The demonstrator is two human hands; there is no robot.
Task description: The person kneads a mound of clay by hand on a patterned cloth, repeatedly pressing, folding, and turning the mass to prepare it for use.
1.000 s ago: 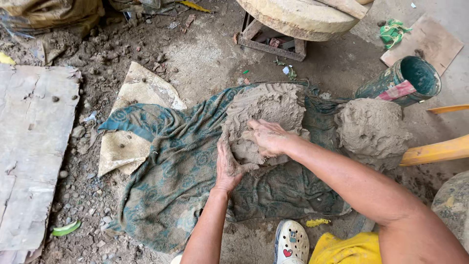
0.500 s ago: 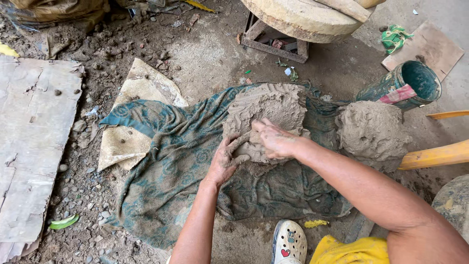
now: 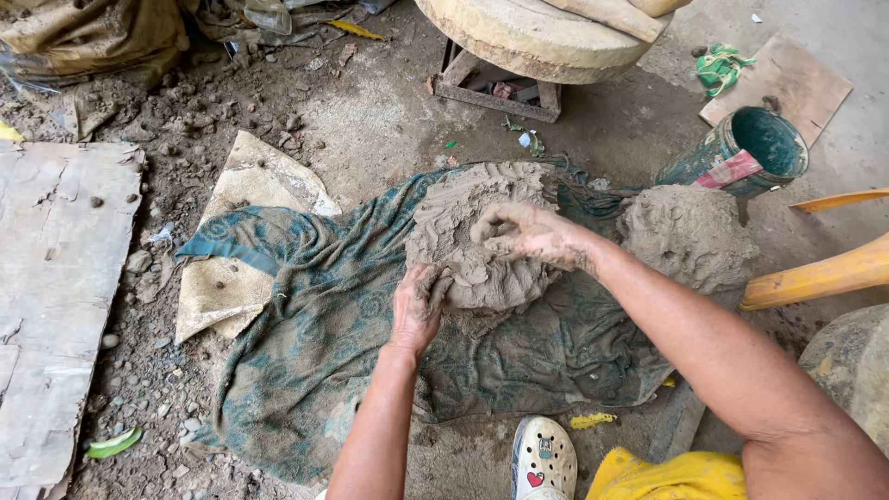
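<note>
Left hand [image 3: 419,306] curled against the near-left edge of the grey clay slab [image 3: 482,236], fingers hooked under and gripping it. Right hand [image 3: 528,233] laid on top, fingers bent and pressing into the clay, forearm crossing in from the lower right. Slab resting on a teal patterned cloth [image 3: 315,324] spread over a gritty dirt floor [image 3: 185,130]. Second clay lump [image 3: 690,231] just beside to the right, a green can [image 3: 755,148] behind it, worn board [image 3: 56,306] far left. Slab's long axis running near-to-far, tilted slightly left.
</note>
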